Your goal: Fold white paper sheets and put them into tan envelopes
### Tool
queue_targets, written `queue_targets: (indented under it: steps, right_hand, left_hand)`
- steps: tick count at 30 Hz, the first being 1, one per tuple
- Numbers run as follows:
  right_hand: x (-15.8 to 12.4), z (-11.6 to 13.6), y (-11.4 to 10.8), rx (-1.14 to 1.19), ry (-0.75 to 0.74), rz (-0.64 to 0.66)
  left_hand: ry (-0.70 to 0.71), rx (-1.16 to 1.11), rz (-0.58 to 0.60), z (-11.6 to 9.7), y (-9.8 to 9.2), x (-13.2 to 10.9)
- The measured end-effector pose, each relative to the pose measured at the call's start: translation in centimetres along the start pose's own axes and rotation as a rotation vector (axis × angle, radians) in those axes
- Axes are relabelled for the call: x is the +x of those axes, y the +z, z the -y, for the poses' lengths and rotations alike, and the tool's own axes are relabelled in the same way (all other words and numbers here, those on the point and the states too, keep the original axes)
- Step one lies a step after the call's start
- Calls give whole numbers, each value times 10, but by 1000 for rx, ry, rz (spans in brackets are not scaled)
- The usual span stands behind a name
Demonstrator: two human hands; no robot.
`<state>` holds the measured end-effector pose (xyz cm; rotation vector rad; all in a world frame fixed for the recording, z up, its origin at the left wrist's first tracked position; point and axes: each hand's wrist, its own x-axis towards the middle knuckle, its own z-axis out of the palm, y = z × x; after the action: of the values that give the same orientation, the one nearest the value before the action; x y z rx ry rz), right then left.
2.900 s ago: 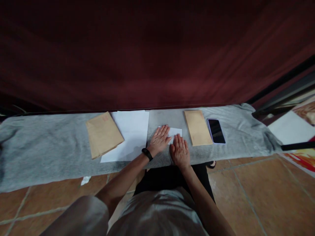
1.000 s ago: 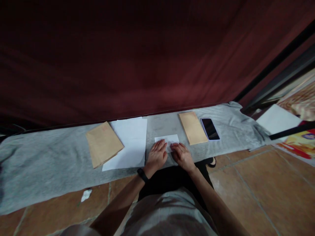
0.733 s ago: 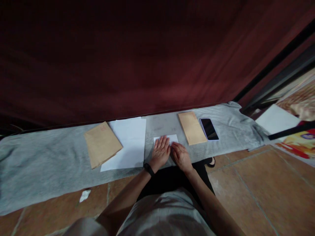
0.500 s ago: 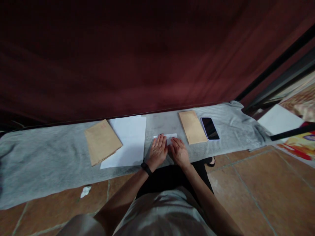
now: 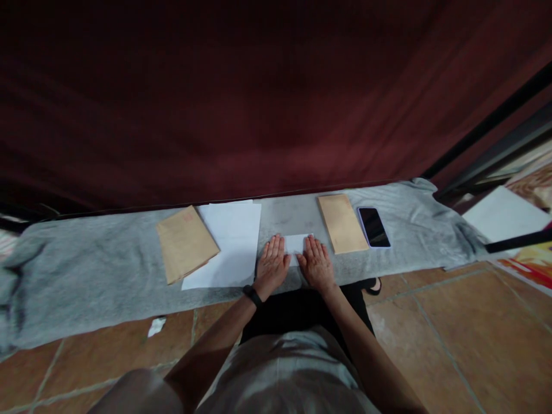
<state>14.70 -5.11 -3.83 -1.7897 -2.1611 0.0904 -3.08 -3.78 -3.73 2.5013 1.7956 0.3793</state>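
A small folded white paper [image 5: 296, 242] lies on the grey cloth in front of me. Flat on its left end rests my left hand [image 5: 273, 264], fingers stretched out and pointing away from me; a dark band is on that wrist. My right hand [image 5: 318, 265] presses flat on the right end, its fingers also extended. Both hands hide the ends of the paper, while its middle shows between them. To the left, brown envelopes [image 5: 187, 244] overlap white paper sheets [image 5: 235, 244]. Another brown envelope [image 5: 344, 223] lies just right of my right hand.
A phone [image 5: 374, 227] with a pale purple edge lies beside the right envelope. The grey cloth [image 5: 95, 276] covers a long narrow surface against a dark red backdrop [image 5: 259, 115]. A crumpled white scrap [image 5: 156, 326] is on the tiled floor [image 5: 431, 333].
My hands have moved apart toward the two ends of the folded paper, uncovering more of its middle. The view has shifted slightly.
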Motion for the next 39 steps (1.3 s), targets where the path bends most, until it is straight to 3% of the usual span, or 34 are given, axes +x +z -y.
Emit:
queue_targets:
  steps: [7,11,18,26,30,36,39]
  right_hand:
    - [-8,-6,-1,-17,26,-40]
    - [-9,-6,0,-7,22,-55]
    - [-10,-6,3,-33,27,-83]
    - [-9,-5,0,-4,40,-71]
    - [-11,0,-4,10,64,-54]
    - [-34,16,-4,34,-135,-56]
    - [-45,14,-4,18,-142,-73]
  left_hand:
    - [-59,16,0,5,-3,-4]
    - [-93,17,-50,-6,-7,-10]
    - [113,-16,17,-41,-12,-27]
    - [137,36,64,-9,-20,-40]
    - [138,42,73,-5,-22,-45]
    - [152,47,73,-7,-21,-44]
    - [140,69,65,-4,-21,-45]
